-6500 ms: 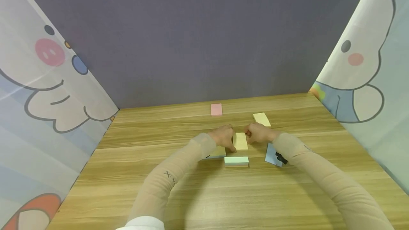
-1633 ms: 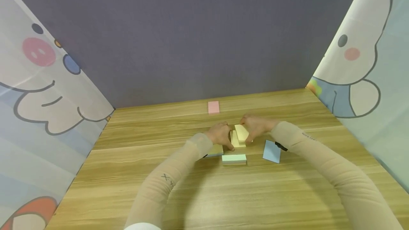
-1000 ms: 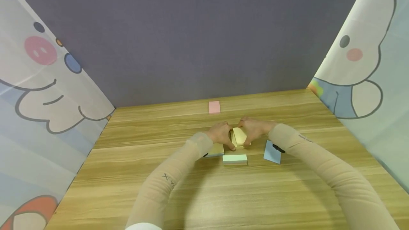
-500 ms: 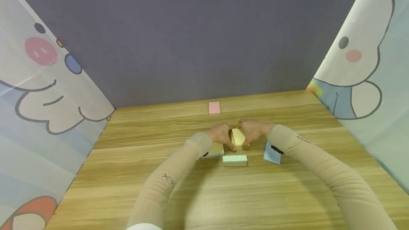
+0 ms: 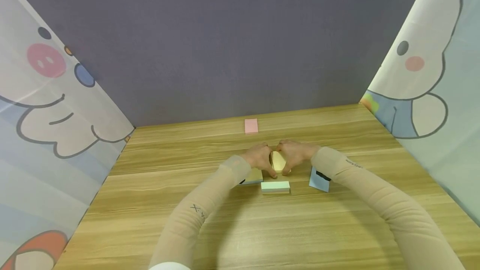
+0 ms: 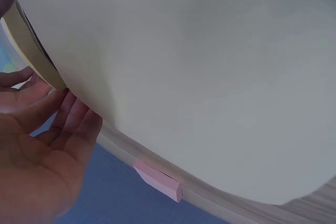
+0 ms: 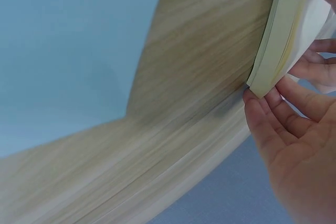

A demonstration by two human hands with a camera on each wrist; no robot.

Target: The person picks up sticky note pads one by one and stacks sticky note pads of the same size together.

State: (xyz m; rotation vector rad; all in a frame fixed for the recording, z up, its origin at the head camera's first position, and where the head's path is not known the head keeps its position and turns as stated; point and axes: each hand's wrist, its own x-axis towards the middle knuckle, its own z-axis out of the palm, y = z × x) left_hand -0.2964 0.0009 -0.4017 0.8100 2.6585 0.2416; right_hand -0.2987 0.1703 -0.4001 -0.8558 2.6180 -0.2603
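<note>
I see both hands, left (image 5: 260, 158) and right (image 5: 296, 156), cupped around a thick yellow paper pad (image 5: 278, 162) on the woodgrain table (image 5: 232, 228); they've closed in tighter than before.

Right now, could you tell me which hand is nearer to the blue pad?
Right. The right hand sits just up-left of the blue pad; the left hand is farther left, beyond the yellow pads.

Long beige sleeves, small dark "X" mark on left sleeve (image 5: 197, 207), bare hands
</note>
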